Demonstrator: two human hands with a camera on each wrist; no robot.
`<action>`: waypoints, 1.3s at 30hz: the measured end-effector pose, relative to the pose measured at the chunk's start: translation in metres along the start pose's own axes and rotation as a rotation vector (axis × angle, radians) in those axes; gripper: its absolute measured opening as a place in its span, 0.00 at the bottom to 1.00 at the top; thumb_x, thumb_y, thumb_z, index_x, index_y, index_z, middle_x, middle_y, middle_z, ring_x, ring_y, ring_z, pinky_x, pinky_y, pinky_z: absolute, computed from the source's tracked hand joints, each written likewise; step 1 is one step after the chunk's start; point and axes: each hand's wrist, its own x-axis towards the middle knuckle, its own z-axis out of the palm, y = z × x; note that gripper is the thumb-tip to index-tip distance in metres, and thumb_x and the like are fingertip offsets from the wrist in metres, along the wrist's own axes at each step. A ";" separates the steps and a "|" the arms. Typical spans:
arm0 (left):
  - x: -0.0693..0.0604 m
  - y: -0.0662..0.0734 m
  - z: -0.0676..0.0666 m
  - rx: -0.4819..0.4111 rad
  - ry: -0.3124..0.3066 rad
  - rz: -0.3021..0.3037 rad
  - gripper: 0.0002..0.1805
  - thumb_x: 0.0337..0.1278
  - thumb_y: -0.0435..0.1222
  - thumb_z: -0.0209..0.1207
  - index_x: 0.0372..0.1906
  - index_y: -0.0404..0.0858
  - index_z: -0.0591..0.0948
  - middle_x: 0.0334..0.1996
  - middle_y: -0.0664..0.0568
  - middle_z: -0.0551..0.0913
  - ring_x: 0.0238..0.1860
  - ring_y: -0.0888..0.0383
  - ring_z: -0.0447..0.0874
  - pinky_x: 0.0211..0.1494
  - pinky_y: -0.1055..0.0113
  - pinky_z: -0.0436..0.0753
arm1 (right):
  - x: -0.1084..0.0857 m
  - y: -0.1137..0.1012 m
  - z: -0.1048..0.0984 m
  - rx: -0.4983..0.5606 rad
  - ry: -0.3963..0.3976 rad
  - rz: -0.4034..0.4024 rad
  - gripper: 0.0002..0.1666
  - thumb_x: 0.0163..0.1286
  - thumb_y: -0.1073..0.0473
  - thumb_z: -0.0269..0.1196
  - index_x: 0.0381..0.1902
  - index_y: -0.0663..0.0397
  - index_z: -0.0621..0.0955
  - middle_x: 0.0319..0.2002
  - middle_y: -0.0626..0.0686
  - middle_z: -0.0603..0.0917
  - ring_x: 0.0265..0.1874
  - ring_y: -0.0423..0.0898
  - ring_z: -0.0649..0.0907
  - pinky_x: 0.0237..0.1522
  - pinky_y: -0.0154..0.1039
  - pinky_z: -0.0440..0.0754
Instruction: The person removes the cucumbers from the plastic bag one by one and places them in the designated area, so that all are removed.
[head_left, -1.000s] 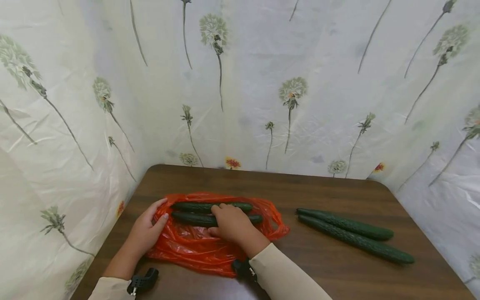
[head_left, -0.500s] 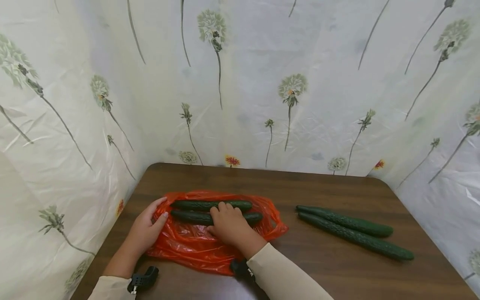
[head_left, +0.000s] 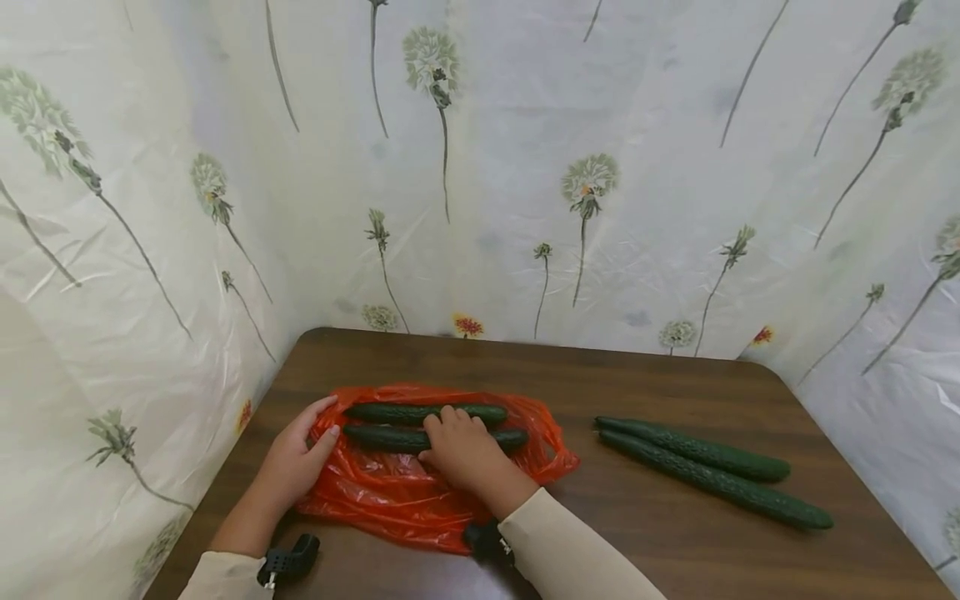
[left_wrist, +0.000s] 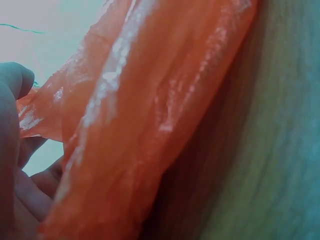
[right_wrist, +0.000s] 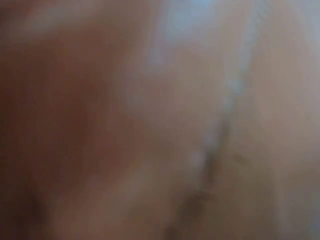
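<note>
while left hand (head_left: 294, 460) holds bag (head_left: 382, 504), right hand (head_left: 467, 450) curls over near cucumber (head_left: 384, 437).

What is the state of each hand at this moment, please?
Left hand: holding the left edge of the red bag.
Right hand: holding the nearer cucumber in the bag, fingers curled over it.

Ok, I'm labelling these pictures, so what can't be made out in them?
Head view: part of the near bagged cucumber, covered by the right hand.
Left wrist view: much of the left hand, cut off by the left edge and screened by the red bag.
Right wrist view: nearly all detail, lost to blur.
</note>
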 end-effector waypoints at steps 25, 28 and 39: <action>0.003 0.000 0.001 -0.003 -0.019 -0.001 0.30 0.80 0.46 0.55 0.79 0.46 0.66 0.77 0.37 0.68 0.75 0.33 0.67 0.74 0.30 0.66 | -0.016 0.020 -0.039 0.017 0.058 0.014 0.29 0.77 0.32 0.57 0.60 0.46 0.77 0.52 0.52 0.81 0.51 0.50 0.81 0.58 0.52 0.84; 0.003 0.002 0.000 -0.007 -0.015 0.000 0.29 0.79 0.44 0.55 0.79 0.47 0.66 0.76 0.37 0.68 0.75 0.33 0.67 0.74 0.30 0.66 | -0.020 0.021 -0.048 -0.003 0.077 -0.007 0.27 0.78 0.33 0.57 0.59 0.46 0.77 0.49 0.51 0.81 0.47 0.50 0.81 0.54 0.51 0.85; 0.001 0.001 0.000 -0.014 -0.020 -0.013 0.29 0.80 0.44 0.55 0.79 0.47 0.66 0.76 0.36 0.68 0.75 0.33 0.68 0.73 0.29 0.67 | -0.033 0.020 -0.072 0.001 0.127 -0.052 0.26 0.80 0.32 0.54 0.54 0.47 0.77 0.42 0.48 0.78 0.39 0.46 0.77 0.40 0.43 0.81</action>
